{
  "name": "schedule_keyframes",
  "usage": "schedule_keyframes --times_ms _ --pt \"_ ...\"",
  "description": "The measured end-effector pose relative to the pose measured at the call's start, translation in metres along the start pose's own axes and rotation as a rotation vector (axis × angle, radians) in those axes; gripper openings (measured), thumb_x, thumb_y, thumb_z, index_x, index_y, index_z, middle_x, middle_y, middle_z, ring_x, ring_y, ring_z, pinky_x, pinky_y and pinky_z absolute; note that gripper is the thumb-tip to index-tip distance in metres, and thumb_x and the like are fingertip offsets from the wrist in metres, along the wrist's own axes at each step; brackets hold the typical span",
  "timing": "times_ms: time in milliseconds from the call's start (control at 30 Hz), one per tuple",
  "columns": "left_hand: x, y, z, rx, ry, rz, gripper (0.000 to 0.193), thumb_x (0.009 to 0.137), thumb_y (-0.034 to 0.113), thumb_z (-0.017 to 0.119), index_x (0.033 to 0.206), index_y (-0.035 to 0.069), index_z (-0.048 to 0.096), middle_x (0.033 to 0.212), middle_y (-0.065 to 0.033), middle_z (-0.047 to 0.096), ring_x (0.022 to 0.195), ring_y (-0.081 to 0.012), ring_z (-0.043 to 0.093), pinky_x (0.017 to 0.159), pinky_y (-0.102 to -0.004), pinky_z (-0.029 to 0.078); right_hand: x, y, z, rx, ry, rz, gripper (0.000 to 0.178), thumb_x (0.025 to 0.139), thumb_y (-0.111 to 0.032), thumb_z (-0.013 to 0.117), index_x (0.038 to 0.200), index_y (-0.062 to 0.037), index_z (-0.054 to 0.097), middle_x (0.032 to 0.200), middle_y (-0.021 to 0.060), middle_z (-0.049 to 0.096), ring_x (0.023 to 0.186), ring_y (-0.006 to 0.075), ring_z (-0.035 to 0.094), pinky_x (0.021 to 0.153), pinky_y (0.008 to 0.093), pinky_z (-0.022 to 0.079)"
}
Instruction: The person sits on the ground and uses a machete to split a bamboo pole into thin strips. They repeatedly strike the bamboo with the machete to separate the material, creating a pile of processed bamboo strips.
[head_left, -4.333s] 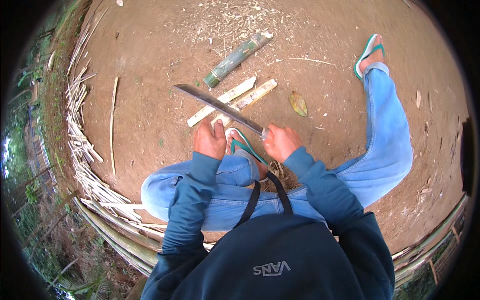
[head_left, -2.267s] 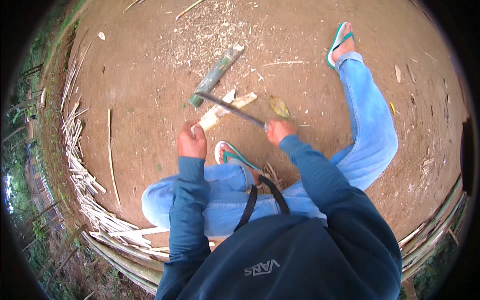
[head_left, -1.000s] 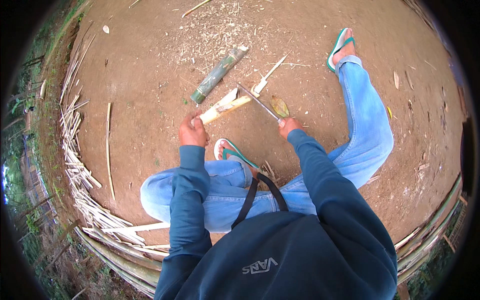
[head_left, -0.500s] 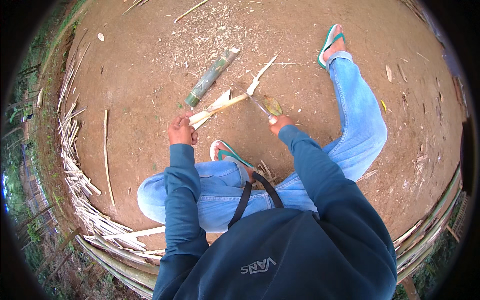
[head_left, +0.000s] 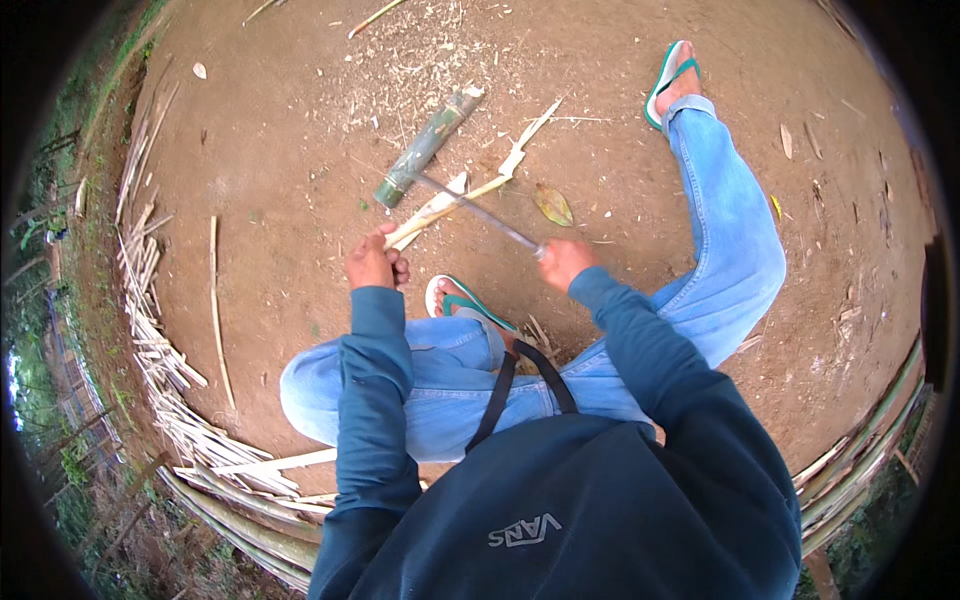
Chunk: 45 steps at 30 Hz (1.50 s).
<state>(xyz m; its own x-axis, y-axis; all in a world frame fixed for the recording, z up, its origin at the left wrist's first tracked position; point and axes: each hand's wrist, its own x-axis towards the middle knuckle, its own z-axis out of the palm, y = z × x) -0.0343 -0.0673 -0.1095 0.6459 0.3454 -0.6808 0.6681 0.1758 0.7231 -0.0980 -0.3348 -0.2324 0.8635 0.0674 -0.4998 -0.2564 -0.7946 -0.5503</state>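
My left hand is closed around the near end of a pale, partly split bamboo strip. The strip slants away to the upper right and ends in a ragged, splintered tip. In my right hand is the handle of a long-bladed knife. Its thin blade, slightly blurred, points to the upper left and crosses the strip in this view; whether it touches the bamboo I cannot tell. Just beyond, a green bamboo section lies on the ground, with the blade's tip appearing beside its near end.
Shavings litter the brown dirt ground past the bamboo section. A dry leaf lies right of the strip. Along the left edge runs a heap of split bamboo sticks. My sandalled feet flank the work, one stretched far right.
The knife has swung: its blade now reaches farther left across the strip, toward the green bamboo section. My right hand has shifted slightly down and right. My left hand keeps its hold.
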Motion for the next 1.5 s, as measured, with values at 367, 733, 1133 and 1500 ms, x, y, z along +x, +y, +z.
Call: schedule_keyframes --times_ms 367,733,1133,1500 --pt "0.005 0.003 -0.001 -0.066 0.011 -0.022 0.025 0.086 0.012 0.04 0.1 0.0 0.055 0.053 -0.0016 0.037 0.042 -0.0128 0.04 0.035 -0.0263 0.031 0.011 0.012 0.0 -0.036 -0.02 0.144 0.027 0.075 -0.029 0.057 0.092 -0.0088 0.062 0.089 0.0191 0.063 0.085 0.0365 0.06 0.075 0.0449 0.048" --pt "0.006 -0.001 -0.016 -0.164 -0.093 -0.126 0.027 0.085 0.018 0.057 0.104 0.0 0.053 0.063 -0.0065 0.053 0.052 -0.0173 0.054 0.046 -0.0296 0.047 0.024 0.014 0.005 0.147 -0.08 0.208 0.028 0.072 -0.029 0.058 0.09 -0.0078 0.063 0.086 0.0203 0.062 0.083 0.0364 0.06 0.075 0.044 0.048" --pt "0.011 -0.022 -0.022 0.1 -0.034 0.088 0.029 0.087 0.022 0.056 0.098 -0.004 0.049 0.068 -0.0133 0.06 0.052 -0.0184 0.059 0.045 -0.029 0.051 0.002 -0.022 -0.012 0.05 0.013 0.029 0.022 0.075 -0.024 0.054 0.089 -0.0074 0.06 0.083 0.022 0.062 0.079 0.0397 0.059 0.07 0.0485 0.048" --pt "0.018 -0.02 -0.017 0.086 0.034 0.115 0.033 0.089 0.018 0.053 0.101 -0.012 0.044 0.066 -0.0165 0.059 0.048 -0.0198 0.058 0.041 -0.0312 0.05 0.006 -0.02 -0.022 -0.071 -0.04 0.097 0.026 0.076 -0.026 0.055 0.097 -0.01 0.061 0.088 0.0187 0.063 0.085 0.0372 0.06 0.075 0.0455 0.048"
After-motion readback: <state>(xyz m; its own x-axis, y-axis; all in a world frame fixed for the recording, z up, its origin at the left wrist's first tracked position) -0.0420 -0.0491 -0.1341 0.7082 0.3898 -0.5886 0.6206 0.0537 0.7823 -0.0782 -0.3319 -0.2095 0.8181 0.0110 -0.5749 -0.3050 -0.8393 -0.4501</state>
